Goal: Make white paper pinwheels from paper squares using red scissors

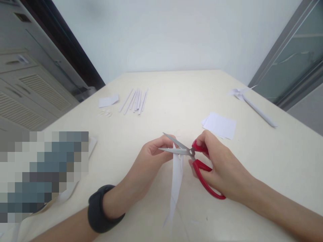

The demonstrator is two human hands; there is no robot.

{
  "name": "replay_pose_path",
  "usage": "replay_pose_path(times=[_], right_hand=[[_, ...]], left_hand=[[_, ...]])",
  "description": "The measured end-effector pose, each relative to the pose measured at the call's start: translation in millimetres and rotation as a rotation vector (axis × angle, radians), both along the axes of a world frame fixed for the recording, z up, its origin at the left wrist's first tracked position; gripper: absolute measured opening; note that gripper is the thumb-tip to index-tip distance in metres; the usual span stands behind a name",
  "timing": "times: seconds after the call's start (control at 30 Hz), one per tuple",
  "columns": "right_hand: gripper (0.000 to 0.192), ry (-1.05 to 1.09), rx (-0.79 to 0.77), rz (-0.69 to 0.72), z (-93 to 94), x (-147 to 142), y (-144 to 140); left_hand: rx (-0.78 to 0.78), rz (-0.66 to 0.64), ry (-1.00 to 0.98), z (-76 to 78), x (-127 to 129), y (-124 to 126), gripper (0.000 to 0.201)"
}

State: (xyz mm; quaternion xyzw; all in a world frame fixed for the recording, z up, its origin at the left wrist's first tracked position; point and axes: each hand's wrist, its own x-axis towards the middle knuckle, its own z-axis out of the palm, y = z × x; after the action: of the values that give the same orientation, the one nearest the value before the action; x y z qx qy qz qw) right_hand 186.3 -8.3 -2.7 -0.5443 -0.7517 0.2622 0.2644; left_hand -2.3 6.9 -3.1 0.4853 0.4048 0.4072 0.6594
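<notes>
My right hand (219, 161) grips a pair of scissors (205, 181) by the red handles, with the blades spread apart and pointing left. Between and behind the blades hangs a narrow piece of white paper (176, 183), its tapered lower end reaching down toward me. My left hand (156, 151) pinches the paper near its top, just behind the blades. The left fingertips are partly hidden by the blades and the paper. A dark band (101, 208) is on my left wrist.
Rolled paper sticks (136, 101) lie at the back left, beside a folded paper piece (108, 101) and small scraps (107, 113). White sheets (220, 126) rest right of centre. A paper pinwheel-like shape on a rolled stick (258, 111) lies far right. A pixelated area covers the left.
</notes>
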Motion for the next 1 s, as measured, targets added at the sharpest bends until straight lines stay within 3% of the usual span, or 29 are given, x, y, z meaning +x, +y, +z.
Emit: replay_pose_path(times=[0.23, 0.7, 0.87, 1.0], right_hand=[[0.031, -0.006, -0.007, -0.004, -1.6, 0.1, 0.4], [0.028, 0.009, 0.005, 0.007, -1.6, -1.1, 0.8], [0.022, 0.039, 0.032, 0.034, 12.4, 5.7, 9.3], [0.025, -0.007, 0.023, -0.119, 11.4, 28.8, 29.9]], left_hand=[[-0.107, -0.042, -0.032, 0.4, 0.4, -2.0, 0.003], [-0.078, -0.003, 0.028, 7.1, 2.4, -0.9, 0.004], [-0.008, 0.071, 0.045, 4.8, 2.4, 0.2, 0.006], [0.121, 0.144, 0.069, 5.5, 2.5, 1.2, 0.012]])
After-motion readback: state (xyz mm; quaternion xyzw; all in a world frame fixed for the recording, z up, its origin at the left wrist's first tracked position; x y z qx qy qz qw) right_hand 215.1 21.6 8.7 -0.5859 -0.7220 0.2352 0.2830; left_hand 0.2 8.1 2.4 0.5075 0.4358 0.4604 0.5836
